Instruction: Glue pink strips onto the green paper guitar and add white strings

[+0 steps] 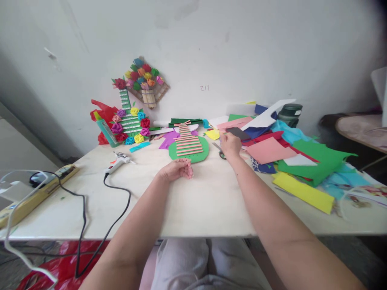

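Note:
A green oval card piece (pixel 203 155) lies mid-table, with a narrower neck reaching toward the wall and rows of pink-orange strips (pixel 189 146) across it. My left hand (pixel 177 170) rests just in front of its near edge, fingers curled; whatever they hold is too small to make out. My right hand (pixel 231 145) is closed above the table to the right of the oval piece, and its fingertips are hidden from me. Dark-handled scissors (pixel 222 154) lie right beside it, partly covered. Behind the oval piece is purple paper (pixel 168 139).
Coloured sheets (pixel 314 161) pile up on the right, near a dark green lidded container (pixel 289 114). On the left are a glue gun (pixel 119 160) with its black cord, a glue bottle (pixel 105 131), a power strip (pixel 39 193) and a paper-flower guitar (pixel 130 125). A flower decoration (pixel 148 98) leans on the wall.

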Demonstrator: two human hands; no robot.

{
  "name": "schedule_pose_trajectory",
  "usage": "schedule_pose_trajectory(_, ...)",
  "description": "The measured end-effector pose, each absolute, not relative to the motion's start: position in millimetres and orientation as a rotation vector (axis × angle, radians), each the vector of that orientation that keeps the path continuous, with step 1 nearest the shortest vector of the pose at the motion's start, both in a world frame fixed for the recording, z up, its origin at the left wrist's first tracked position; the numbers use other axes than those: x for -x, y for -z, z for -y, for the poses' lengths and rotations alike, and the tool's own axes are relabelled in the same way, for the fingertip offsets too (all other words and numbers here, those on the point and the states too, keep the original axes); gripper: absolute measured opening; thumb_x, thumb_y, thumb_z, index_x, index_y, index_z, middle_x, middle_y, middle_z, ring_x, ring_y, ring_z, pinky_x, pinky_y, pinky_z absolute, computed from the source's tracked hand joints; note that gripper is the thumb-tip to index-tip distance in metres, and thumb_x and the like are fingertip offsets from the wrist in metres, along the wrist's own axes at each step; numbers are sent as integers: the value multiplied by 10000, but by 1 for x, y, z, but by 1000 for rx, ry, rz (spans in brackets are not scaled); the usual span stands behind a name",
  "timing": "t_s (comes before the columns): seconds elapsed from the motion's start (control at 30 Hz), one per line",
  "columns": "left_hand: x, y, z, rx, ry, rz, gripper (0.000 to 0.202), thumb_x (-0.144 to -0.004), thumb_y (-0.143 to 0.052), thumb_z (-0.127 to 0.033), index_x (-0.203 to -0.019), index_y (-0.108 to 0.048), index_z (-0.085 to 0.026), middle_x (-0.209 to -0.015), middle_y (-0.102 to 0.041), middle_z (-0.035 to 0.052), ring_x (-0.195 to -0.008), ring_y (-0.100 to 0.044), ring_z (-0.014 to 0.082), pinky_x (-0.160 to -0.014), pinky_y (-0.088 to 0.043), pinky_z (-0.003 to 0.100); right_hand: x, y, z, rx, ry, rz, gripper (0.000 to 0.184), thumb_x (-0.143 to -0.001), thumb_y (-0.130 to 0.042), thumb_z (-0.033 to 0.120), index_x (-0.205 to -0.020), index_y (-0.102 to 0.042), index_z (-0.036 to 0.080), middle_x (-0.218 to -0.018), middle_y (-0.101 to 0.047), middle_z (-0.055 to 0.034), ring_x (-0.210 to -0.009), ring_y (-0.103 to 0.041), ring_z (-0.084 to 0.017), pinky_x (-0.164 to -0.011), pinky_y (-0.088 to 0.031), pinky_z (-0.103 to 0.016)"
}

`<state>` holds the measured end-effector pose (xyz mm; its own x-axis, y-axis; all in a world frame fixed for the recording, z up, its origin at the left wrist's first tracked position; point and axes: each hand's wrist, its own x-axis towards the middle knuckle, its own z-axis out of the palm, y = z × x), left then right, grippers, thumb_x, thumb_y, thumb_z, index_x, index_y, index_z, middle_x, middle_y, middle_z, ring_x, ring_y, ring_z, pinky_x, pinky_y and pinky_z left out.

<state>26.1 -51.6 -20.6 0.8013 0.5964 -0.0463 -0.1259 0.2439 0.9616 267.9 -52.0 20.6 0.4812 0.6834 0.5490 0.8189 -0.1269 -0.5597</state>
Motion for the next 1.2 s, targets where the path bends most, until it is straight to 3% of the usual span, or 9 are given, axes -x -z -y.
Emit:
schedule_pose_trajectory(0.13, -28, 19, 53, -1231, -581, -454, 198, -730, -600, -284, -691, -509, -113, -506, -582, 36, -424, -557, 130, -417, -428, 215, -287, -25, 63, 2103, 302, 1120, 502, -870, -274, 413, -836, -668, 104, -811, -638, -179, -821, -580, -260, -675, -391, -335)
schedule_pose_trajectory(0.23, -29, 19, 54, -1271, -640, -502, 220, -713, -621, -304, -704, -548, -97, -405, -500, -12, -324, -455, 83, -350, -343, 180, -300, -21, 66, 2184, 431, 1135, 339, -801, -434, 321, -953, -638, 96, -1009, -596, -183, -959, -525, -281, -738, -373, -351)
schedule_pose_trajectory(0.3, -30, 18, 55, -1287, -675, -526, 230, -698, -639, -308, -707, -562, -91, -341, -407, -56, -265, -345, 45, -307, -248, 158, -305, -18, 65, 2207, 467, 1175, 355, -741, -510, 262, -1054, -596, 120, -1105, -559, -168, -1008, -501, -279, -766, -366, -352)
schedule_pose_trajectory(0.43, -31, 17, 56, -1268, -745, -540, 235, -654, -682, -293, -682, -558, -96, -307, -291, -102, -248, -184, 3, -291, -98, 146, -298, -16, 56, 2213, 167, 1304, 294, -795, -421, 216, -998, -633, 205, -941, -643, -113, -874, -576, -221, -699, -395, -305)
schedule_pose_trajectory(0.63, -30, 17, 58, -1265, -843, -517, 224, -652, -682, -281, -644, -521, -124, -302, -279, -105, -252, -172, 6, -302, -78, 153, -263, -12, 46, 1932, -49, 1595, 270, -795, -432, 309, -803, -666, 174, -809, -670, -72, -777, -585, -171, -652, -387, -237)
schedule_pose_trajectory(0.83, -32, 14, 55, -1232, -839, -528, 223, -718, -599, -295, -609, -480, -140, -305, -242, -106, -255, -144, 18, -289, -80, 157, -248, -8, 49, 1862, -71, 1784, 287, -812, -346, 261, -768, -617, 174, -818, -646, -87, -769, -563, -189, -636, -378, -260)
schedule_pose_trajectory(0.97, -34, 13, 54, -1227, -872, -576, 297, -749, -528, -306, -530, -387, -165, -310, -234, -93, -258, -155, 25, -281, -95, 153, -246, -6, 48, 1778, -143, 1783, 319, -823, -324, 270, -658, -578, 169, -697, -611, -69, -675, -538, -165, -597, -376, -250)
schedule_pose_trajectory(1.1, -36, 14, 53, -1235, -909, -601, 295, -742, -535, -318, -543, -379, -167, -336, -261, -90, -269, -183, 24, -286, -114, 148, -247, 0, 43, 1661, -297, 1761, 286, -787, -413, 326, -598, -549, 159, -552, -547, -11, -528, -482, -115, -507, -357, -215)
schedule_pose_trajectory(1.2, -36, 16, 52, -1224, -906, -594, 276, -718, -577, -336, -586, -410, -160, -354, -293, -90, -277, -203, 20, -293, -118, 146, -249, 7, 40, 1623, -468, 1681, 180, -741, -477, 267, -654, -578, 146, -537, -556, 12, -473, -483, -86, -489, -362, -195)
